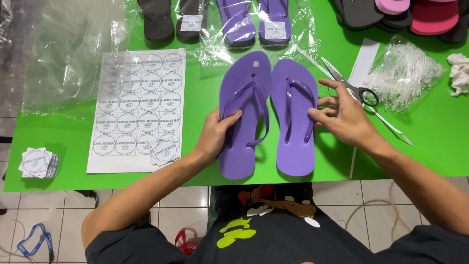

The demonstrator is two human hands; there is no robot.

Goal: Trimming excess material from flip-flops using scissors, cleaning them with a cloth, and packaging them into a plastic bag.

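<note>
Two purple foam flip-flops lie side by side, toes far, on the green tabletop (430, 127), centre of view. Left hand (215, 134) rests on the left purple flip-flop (244, 112) w/ fingers curled over its near-left edge and thumb pressed by the strap (254, 105): a light pinch on the sole edge, not a full clamp. Right hand (342, 117) sits at the right edge of the right purple flip-flop (293, 117), fingers spread apart, tips touching the sole rim by the strap; nothing gripped.

Step in hand, as I judge it: squaring up / aligning the pair, straps being settled flat.

Round about: white sheet of round printed stickers (137, 110) just left of the pair, w/ a few cut square stickers (163, 150) on its near-right corner and a small stack of cut stickers (38, 163) far left near edge. Steel scissors w/ black handle (351, 83) just right of the right hand, beside a clear bag of white plastic ties (403, 73). Bagged purple pair (254, 22) and bagged black pair (173, 19) at far edge; loose clear plastic bags (63, 54) far left.

Next move likely calls for both soles kept flush, heels level, straps not twisted; left hand needs a firmer hold if the sandal is lifted.
</note>
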